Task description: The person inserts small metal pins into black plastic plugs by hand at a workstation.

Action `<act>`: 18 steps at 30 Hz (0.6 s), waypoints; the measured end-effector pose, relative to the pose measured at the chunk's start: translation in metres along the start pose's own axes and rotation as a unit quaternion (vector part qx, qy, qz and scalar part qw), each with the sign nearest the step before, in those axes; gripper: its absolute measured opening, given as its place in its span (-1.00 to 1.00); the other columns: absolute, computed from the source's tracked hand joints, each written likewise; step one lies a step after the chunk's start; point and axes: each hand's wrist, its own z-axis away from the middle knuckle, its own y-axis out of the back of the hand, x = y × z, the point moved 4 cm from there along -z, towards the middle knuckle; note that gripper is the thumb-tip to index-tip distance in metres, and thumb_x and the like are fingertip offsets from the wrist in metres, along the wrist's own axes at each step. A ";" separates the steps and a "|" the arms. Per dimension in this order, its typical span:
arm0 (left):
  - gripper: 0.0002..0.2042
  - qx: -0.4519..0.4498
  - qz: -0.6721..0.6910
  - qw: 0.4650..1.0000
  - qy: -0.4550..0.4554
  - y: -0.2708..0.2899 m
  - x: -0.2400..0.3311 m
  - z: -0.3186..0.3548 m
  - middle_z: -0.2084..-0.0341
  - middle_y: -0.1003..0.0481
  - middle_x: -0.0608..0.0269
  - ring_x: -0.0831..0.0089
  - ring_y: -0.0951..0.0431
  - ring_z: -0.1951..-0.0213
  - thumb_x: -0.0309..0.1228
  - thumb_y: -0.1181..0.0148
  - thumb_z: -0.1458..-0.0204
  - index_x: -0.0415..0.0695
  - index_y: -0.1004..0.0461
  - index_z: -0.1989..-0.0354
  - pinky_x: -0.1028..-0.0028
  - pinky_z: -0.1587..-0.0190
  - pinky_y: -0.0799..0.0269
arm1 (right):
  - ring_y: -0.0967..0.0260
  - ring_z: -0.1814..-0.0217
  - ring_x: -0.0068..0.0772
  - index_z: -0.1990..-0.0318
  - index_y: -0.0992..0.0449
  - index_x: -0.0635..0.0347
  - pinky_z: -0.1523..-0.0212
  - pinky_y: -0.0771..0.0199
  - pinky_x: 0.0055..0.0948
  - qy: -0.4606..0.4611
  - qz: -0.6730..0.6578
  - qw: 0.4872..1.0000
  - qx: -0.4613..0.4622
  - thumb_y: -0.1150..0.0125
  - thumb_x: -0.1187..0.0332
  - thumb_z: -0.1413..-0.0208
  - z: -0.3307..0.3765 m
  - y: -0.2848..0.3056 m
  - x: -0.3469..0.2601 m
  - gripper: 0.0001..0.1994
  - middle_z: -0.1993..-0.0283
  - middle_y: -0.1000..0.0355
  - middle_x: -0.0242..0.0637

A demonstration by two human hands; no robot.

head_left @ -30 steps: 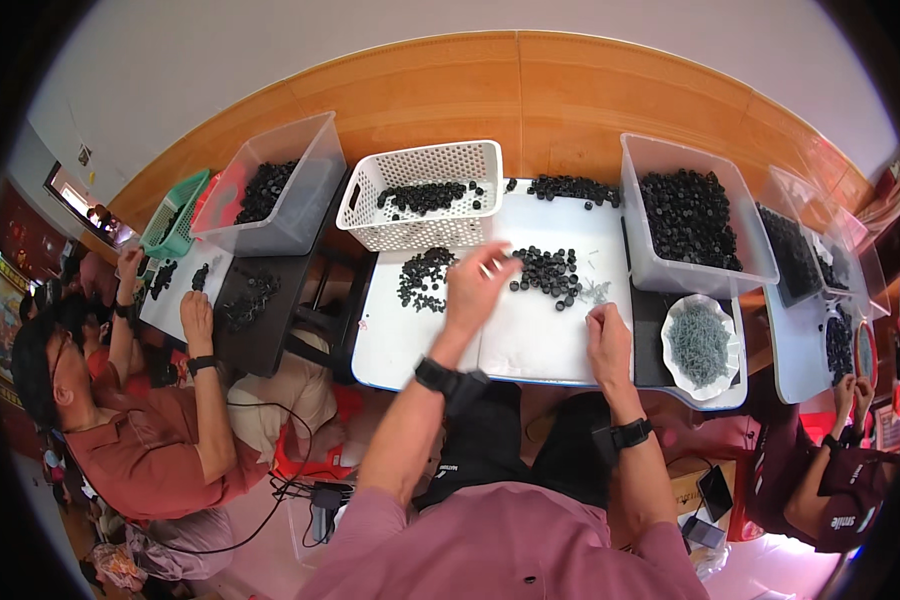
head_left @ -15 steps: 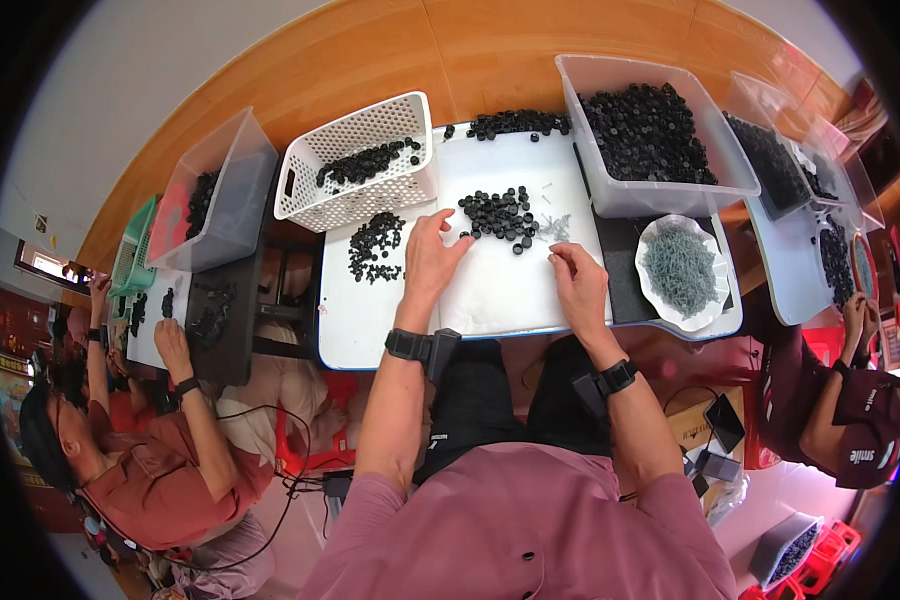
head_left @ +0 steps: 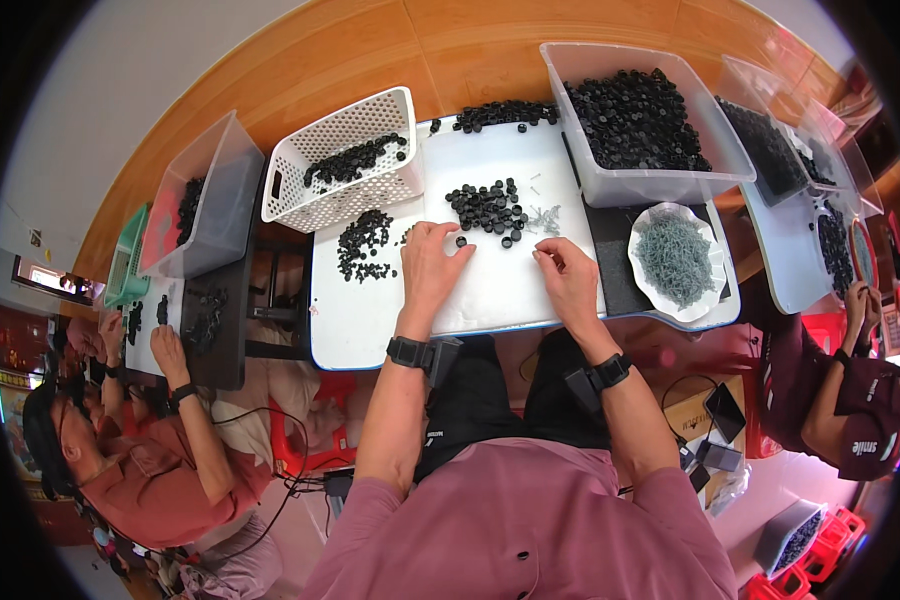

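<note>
My left hand (head_left: 430,272) is low over the white tabletop (head_left: 480,300), its thumb and forefinger closed about a small round black cap (head_left: 461,241). Just beyond lies a loose pile of similar black caps (head_left: 485,207). My right hand (head_left: 572,283) is held to the right with thumb and forefinger pinched together; anything between them is too small to make out. Beyond its fingertips lies a little heap of grey screws (head_left: 543,219). Left of my left hand, smaller black parts (head_left: 362,245) are spread on the table.
A white perforated basket (head_left: 345,205) and a clear bin (head_left: 660,187) of black caps stand at the back. A white scalloped dish (head_left: 711,275) of grey screws sits at right. More caps (head_left: 505,115) line the far edge. Co-workers sit at left (head_left: 160,480) and right (head_left: 840,400).
My left hand has drawn slightly toward me, and the black cap at its fingertips has come along, away from the pile. The right hand stays pinched. The whole view has shifted a little.
</note>
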 end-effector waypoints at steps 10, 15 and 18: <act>-0.80 -0.015 -0.047 0.994 -0.097 -0.013 0.038 -0.014 0.22 -0.48 0.28 0.25 -0.48 0.08 -0.39 -0.42 -0.04 0.00 -0.68 0.14 0.23 0.07 -0.29 | -0.50 0.42 -0.31 0.20 -0.60 0.29 0.33 -0.48 -0.35 0.004 0.000 1.000 -0.007 -0.34 0.50 -0.16 0.000 -0.001 -0.001 -0.91 0.32 -0.58 -0.16; -0.81 -0.053 -0.071 0.991 -0.102 -0.012 0.042 -0.022 0.24 -0.48 0.29 0.25 -0.49 0.08 -0.40 -0.42 -0.04 -0.02 -0.67 0.15 0.23 0.07 -0.29 | -0.49 0.42 -0.30 0.20 -0.60 0.29 0.33 -0.48 -0.35 0.004 0.000 1.000 -0.008 -0.34 0.50 -0.16 0.000 0.000 -0.001 -0.91 0.32 -0.58 -0.16; -0.80 -0.058 -0.067 0.989 -0.118 -0.012 0.044 -0.024 0.25 -0.49 0.29 0.25 -0.49 0.07 -0.41 -0.41 -0.03 -0.03 -0.68 0.14 0.23 0.07 -0.30 | -0.49 0.42 -0.29 0.20 -0.59 0.29 0.33 -0.48 -0.35 0.006 0.002 1.000 -0.008 -0.34 0.50 -0.16 0.000 0.000 -0.001 -0.90 0.32 -0.57 -0.16</act>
